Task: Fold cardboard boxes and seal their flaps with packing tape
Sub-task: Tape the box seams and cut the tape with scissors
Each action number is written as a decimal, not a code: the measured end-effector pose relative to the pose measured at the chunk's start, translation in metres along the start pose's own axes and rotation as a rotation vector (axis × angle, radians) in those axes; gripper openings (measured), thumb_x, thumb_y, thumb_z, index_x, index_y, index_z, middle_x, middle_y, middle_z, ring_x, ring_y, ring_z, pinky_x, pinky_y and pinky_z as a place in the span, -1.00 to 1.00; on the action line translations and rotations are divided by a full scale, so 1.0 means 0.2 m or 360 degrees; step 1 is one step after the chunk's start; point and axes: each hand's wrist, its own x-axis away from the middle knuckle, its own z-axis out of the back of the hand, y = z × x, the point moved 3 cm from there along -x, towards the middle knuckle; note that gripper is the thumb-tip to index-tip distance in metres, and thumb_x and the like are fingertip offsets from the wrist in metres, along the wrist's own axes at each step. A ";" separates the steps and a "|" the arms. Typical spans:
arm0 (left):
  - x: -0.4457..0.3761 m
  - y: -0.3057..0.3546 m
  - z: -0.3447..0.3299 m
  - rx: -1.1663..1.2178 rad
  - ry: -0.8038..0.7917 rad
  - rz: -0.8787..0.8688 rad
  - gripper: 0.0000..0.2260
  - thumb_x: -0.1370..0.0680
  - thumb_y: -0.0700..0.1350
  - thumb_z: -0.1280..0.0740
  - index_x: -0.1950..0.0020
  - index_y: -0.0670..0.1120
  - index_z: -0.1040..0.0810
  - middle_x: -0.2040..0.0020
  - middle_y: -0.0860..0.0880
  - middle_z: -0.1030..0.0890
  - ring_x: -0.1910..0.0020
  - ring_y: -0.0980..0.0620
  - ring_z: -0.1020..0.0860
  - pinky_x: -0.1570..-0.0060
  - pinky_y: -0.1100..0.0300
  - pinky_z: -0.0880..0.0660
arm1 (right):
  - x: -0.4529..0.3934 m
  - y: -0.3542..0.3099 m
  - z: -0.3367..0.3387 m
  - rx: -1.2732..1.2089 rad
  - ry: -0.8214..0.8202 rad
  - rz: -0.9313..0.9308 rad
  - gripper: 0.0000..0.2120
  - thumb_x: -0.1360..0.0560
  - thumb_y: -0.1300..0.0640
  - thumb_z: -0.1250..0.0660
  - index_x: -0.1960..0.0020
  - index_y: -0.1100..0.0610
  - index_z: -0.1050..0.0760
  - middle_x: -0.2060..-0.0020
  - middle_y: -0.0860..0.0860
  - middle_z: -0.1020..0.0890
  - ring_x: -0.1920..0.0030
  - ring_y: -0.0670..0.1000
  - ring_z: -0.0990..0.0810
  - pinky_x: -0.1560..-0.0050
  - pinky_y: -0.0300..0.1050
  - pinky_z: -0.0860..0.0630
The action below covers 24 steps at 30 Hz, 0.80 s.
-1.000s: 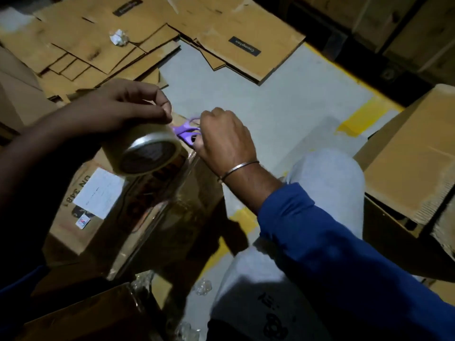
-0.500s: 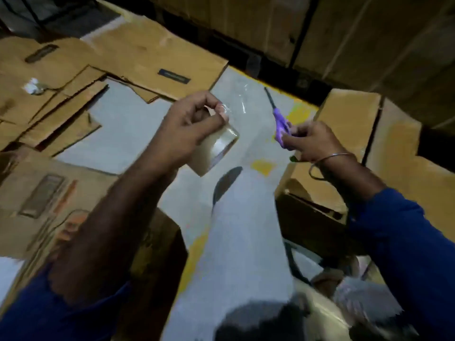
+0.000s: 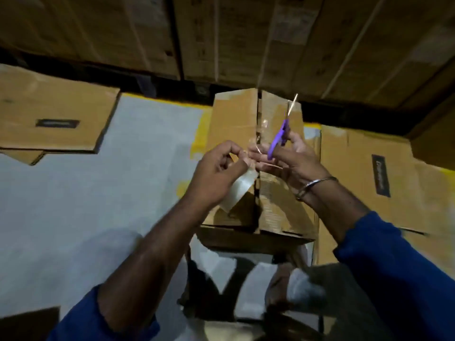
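My left hand (image 3: 216,175) grips a roll of clear packing tape (image 3: 237,190), thumb and fingers curled over its top. My right hand (image 3: 293,158) holds purple-handled scissors (image 3: 279,139) with the blades pointing up and away. Its fingertips reach toward the tape end between both hands. Both hands hover above a folded cardboard box (image 3: 234,119) whose two top flaps meet at a centre seam with patches of old clear tape.
A flattened carton (image 3: 49,116) lies on the grey floor (image 3: 86,193) at left. More flat cartons (image 3: 394,178) lie at right. A wall of stacked boxes (image 3: 221,33) fills the back. My legs and socked foot (image 3: 302,289) are below the box.
The view swung right, from the floor cartons to the folded box. Both hands came together over its seam, the left carrying the tape roll, the right carrying the scissors.
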 end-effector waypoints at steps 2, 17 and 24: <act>-0.06 -0.06 -0.11 0.0000 -0.0069 0.0034 -0.91 -0.59 -0.07 -0.43 0.05 -0.05 -0.58 0.37 0.00 -0.38 0.36 0.07 -0.35 0.33 0.17 -0.21 | -0.06 0.03 0.09 -0.0010 0.0213 0.0069 -0.56 -0.52 0.36 -0.45 -0.30 0.14 -0.36 0.02 0.23 -0.73 0.08 0.16 -0.74 0.04 0.00 -0.68; -0.20 -0.29 -0.38 0.0105 -0.0041 0.0408 -0.75 -0.53 0.09 -0.51 -0.09 0.07 -0.51 0.31 0.03 -0.62 0.36 0.04 -0.52 0.32 0.20 -0.38 | -0.40 0.08 0.35 0.0294 0.0414 0.0399 -0.51 -0.51 0.45 -0.43 -0.32 0.17 -0.32 0.32 0.07 -0.70 0.20 0.08 -0.75 0.01 0.03 -0.70; -0.20 -0.29 -0.39 0.0244 -0.0023 0.0582 -0.53 -0.50 0.10 -0.55 -0.33 0.16 -0.44 0.06 0.02 -0.75 0.09 0.00 -0.73 0.17 0.07 -0.63 | -0.56 0.06 0.38 0.0538 0.0546 0.0327 -0.55 -0.50 0.37 -0.42 -0.28 0.09 -0.36 0.12 0.25 -0.71 0.08 0.19 -0.74 -0.02 0.14 -0.69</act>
